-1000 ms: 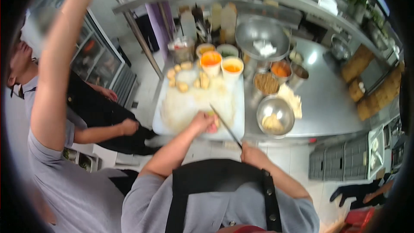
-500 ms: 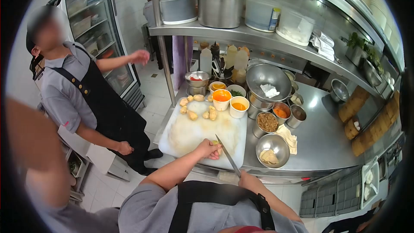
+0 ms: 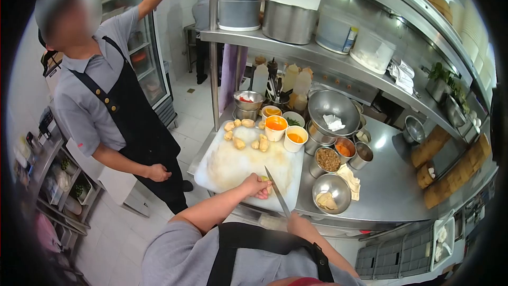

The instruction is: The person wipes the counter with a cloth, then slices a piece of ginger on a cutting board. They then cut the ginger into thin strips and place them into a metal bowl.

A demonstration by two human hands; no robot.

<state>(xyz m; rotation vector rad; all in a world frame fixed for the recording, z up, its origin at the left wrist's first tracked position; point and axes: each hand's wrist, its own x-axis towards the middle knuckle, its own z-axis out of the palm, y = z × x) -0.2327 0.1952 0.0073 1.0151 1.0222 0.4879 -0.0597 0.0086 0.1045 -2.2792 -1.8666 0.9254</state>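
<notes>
Steel counter (image 3: 394, 180) and white board (image 3: 222, 165) front the person. Right hand (image 3: 300, 226) wraps its fingers round the knife (image 3: 280, 196); left hand (image 3: 255, 185) pinches a pale piece (image 3: 268, 186) beside the blade. Trimming seems underway, calling for fingertips clear of the edge. Knobbly pieces (image 3: 239, 143) lie farther back.

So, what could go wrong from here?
Main risk: the long steel knife in the right hand has its blade close to the left hand's fingers, so a slip could cut them. Second: the round steel bowl of pale pieces sits near the front edge of the shiny metal counter; a stray right elbow might knock it.
</notes>
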